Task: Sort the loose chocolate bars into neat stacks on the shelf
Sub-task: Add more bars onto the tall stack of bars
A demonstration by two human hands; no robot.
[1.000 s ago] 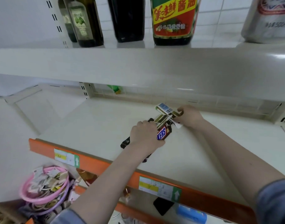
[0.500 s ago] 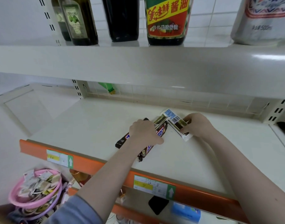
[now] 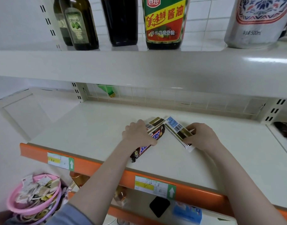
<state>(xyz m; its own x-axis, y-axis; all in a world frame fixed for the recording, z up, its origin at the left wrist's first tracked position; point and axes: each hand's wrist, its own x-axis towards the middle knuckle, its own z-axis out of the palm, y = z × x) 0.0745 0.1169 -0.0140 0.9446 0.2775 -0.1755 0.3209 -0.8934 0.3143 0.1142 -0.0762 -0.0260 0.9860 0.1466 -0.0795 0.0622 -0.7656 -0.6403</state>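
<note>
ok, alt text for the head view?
Left hand holds Snickers bars on a white shelf; right hand grips white-wrapped bars beside them. Sauce and oil bottles stand on the shelf above.

Both forearms reach forward toward twelve o'clock — bare, converging slightly. The left hand (image 3: pixel 138 134) lies knuckles-up, fingers curled down in a grip, thumb stretched toward three o'clock. The right hand (image 3: pixel 202 136), at its three o'clock, curls its fingers inward — pinching.
</note>
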